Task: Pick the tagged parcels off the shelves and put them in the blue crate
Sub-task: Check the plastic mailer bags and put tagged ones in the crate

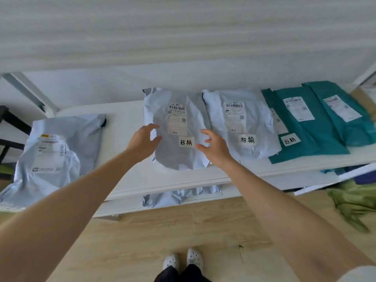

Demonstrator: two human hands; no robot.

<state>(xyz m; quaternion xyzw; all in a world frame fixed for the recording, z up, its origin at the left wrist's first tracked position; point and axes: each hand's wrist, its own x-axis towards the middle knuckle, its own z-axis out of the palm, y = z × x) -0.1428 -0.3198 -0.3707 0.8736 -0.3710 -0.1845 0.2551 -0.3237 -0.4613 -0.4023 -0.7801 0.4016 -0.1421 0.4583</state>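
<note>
The tagged grey parcel (175, 127) is lying midway along the white shelf (122, 112). I am hovering my left hand (142, 140) and right hand (214, 148) at its sides, fingers spread wide, holding nothing; I am planning to pinch both edges evenly.

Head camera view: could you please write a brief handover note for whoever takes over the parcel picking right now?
Left hand and right hand: both open, either side of the middle grey parcel, gripping nothing.
Three tagged parcels lie on the upper shelf: that one, the grey parcel to its right and a teal parcel.
Done: cannot tell; the blue crate is out of view.
Left: grasp the middle one, crate it, then the other two. The far-left grey parcel shows no tag.
</note>
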